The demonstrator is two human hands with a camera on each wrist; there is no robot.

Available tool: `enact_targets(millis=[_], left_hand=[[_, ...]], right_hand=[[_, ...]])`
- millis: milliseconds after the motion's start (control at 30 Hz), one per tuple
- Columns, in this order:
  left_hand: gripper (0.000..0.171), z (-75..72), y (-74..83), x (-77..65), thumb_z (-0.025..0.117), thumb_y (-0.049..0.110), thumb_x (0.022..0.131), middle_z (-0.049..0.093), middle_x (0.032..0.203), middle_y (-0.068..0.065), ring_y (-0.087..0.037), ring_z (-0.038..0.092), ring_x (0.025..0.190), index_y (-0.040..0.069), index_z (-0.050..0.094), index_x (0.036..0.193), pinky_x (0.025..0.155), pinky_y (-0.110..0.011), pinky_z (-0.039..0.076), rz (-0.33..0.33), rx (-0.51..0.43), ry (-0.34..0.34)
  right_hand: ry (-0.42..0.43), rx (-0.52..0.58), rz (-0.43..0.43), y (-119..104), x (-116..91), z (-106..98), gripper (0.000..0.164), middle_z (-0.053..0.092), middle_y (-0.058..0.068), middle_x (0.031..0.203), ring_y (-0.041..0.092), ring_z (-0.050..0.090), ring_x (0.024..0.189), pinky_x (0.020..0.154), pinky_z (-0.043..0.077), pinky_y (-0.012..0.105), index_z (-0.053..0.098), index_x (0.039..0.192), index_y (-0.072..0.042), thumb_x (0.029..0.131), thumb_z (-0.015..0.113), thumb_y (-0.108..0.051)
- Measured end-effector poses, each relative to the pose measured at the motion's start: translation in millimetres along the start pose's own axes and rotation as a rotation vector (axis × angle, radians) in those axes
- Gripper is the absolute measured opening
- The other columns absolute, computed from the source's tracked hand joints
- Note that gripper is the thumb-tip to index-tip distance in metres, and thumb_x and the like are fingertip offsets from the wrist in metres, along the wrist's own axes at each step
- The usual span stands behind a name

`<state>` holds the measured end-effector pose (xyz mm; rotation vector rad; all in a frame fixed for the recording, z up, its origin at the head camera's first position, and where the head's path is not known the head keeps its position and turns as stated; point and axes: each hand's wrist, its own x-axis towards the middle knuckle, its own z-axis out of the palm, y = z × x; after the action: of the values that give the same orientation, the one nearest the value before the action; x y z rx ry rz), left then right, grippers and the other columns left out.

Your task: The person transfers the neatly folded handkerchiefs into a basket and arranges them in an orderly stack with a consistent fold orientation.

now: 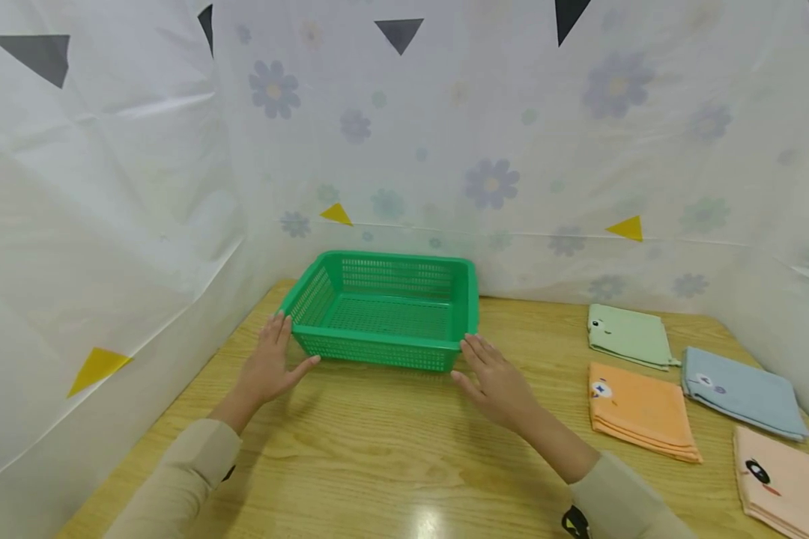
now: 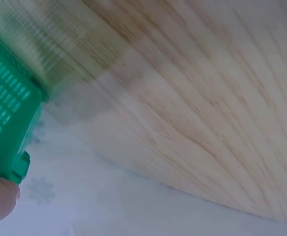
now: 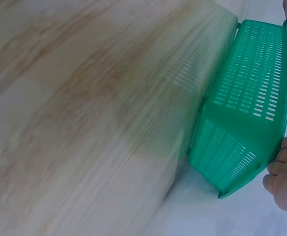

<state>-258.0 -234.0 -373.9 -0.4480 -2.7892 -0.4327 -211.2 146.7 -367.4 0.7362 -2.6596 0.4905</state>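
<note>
A rectangular green plastic basket (image 1: pixel 391 352) sits upright on the far left part of a wood-grain table (image 1: pixel 364 464). Its walls are pierced with rows of small slots, and its latticed floor is in full view.

Two bare hands touch the basket, well apart from each other, one at each near corner. The left hand (image 1: pixel 266 367) lies at the near left corner, fingers extended against the rim and thumb spread toward the front wall. The right hand (image 1: pixel 499 385) mirrors it at the near right corner, fingertips on the rim, thumb held away from the fingers. Neither hand is clenched. Both arms wear beige sleeves (image 1: pixel 175 475); beside the right cuff is a small black item (image 1: pixel 575 522) with a light mark, too small to read.

To the right lie four folded cloths, each with a little face on it. A pale green cloth (image 1: pixel 630 338) is farthest back, with an orange cloth (image 1: pixel 643 412) nearer the person. A blue cloth (image 1: pixel 744 393) lies to their right, and a pink cloth (image 1: pixel 792 483) is nearest, cut off by the picture's edge.

Behind the table hangs a white backdrop (image 1: pixel 418 135) printed with mauve and green flowers, some with yellow centres, plus plain yellow triangles (image 1: pixel 625 228) and dark grey triangles (image 1: pixel 401 34).
</note>
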Motion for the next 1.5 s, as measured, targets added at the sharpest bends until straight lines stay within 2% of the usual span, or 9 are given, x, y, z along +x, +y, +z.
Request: enact_targets(millis=[167,267,433,533,733,1067,1333,1500], left_hand=[[0.098,2.6,4.6,-3.2,0.043,0.063,0.088,0.016,0.146,-0.037,-0.048,0.01,0.139,-0.016,0.018,0.141,0.112,-0.059,0.012,0.067,-0.035,0.097],[0.098,3.9,7.6,-3.6,0.041,0.064,0.089,0.018,0.146,-0.037,-0.048,0.011,0.138,-0.016,0.02,0.14,0.112,-0.059,0.013,0.081,-0.034,0.125],[0.09,3.2,11.7,-1.5,0.053,0.05,0.089,0.017,0.147,-0.035,-0.049,0.012,0.138,-0.017,0.021,0.14,0.11,-0.059,0.018,0.037,0.02,0.069],[0.09,1.5,14.5,-1.2,0.056,0.047,0.088,0.015,0.148,-0.034,-0.049,0.01,0.138,-0.016,0.019,0.141,0.111,-0.057,0.017,0.02,0.041,0.029],[0.092,0.0,17.9,-3.6,0.057,0.048,0.087,0.014,0.148,-0.034,-0.048,0.01,0.139,-0.016,0.019,0.141,0.112,-0.057,0.016,0.023,0.04,0.029],[0.092,1.6,21.9,-4.3,0.057,0.05,0.086,0.016,0.149,-0.033,-0.047,0.013,0.139,-0.015,0.021,0.141,0.112,-0.057,0.017,0.041,0.029,0.045],[0.091,2.7,28.5,-5.2,0.06,0.048,0.085,0.018,0.148,-0.033,-0.046,0.016,0.138,-0.014,0.023,0.141,0.111,-0.057,0.021,0.059,0.016,0.076],[0.091,2.2,32.8,-6.0,0.059,0.048,0.086,0.019,0.148,-0.032,-0.046,0.015,0.139,-0.014,0.023,0.141,0.108,-0.058,0.025,0.06,0.023,0.069]], right_hand=[[0.012,-0.015,-0.009,1.5,-2.6,-1.7,0.059,0.038,0.025,0.143,0.038,0.036,0.133,0.109,0.031,0.049,0.04,0.135,0.01,0.093,0.055,-0.028],[0.017,-0.02,-0.01,2.2,-4.0,-2.9,0.058,0.039,0.025,0.142,0.038,0.036,0.133,0.108,0.032,0.049,0.041,0.135,0.01,0.093,0.054,-0.028],[0.03,-0.032,-0.008,5.6,-6.2,-3.0,0.058,0.04,0.025,0.142,0.039,0.037,0.132,0.108,0.033,0.048,0.041,0.135,0.01,0.093,0.055,-0.028],[0.033,-0.043,-0.01,7.6,-7.3,-3.6,0.058,0.04,0.025,0.142,0.039,0.037,0.132,0.108,0.032,0.048,0.041,0.135,0.01,0.093,0.054,-0.029],[0.032,-0.044,0.0,6.4,-9.0,-7.0,0.057,0.04,0.025,0.141,0.039,0.036,0.133,0.108,0.032,0.049,0.042,0.134,0.011,0.094,0.053,-0.029],[0.098,-0.027,0.039,9.0,1.0,-6.1,0.053,0.044,0.028,0.137,0.042,0.037,0.131,0.105,0.035,0.051,0.044,0.131,0.013,0.094,0.053,-0.024],[0.049,0.012,0.128,18.6,19.5,-8.2,0.061,0.033,0.031,0.143,0.045,0.028,0.134,0.106,0.033,0.053,0.033,0.137,0.013,0.096,0.05,-0.028],[0.007,-0.007,0.164,24.6,27.7,-9.6,0.069,0.026,0.031,0.146,0.046,0.021,0.137,0.108,0.028,0.054,0.026,0.14,0.013,0.096,0.05,-0.034]])
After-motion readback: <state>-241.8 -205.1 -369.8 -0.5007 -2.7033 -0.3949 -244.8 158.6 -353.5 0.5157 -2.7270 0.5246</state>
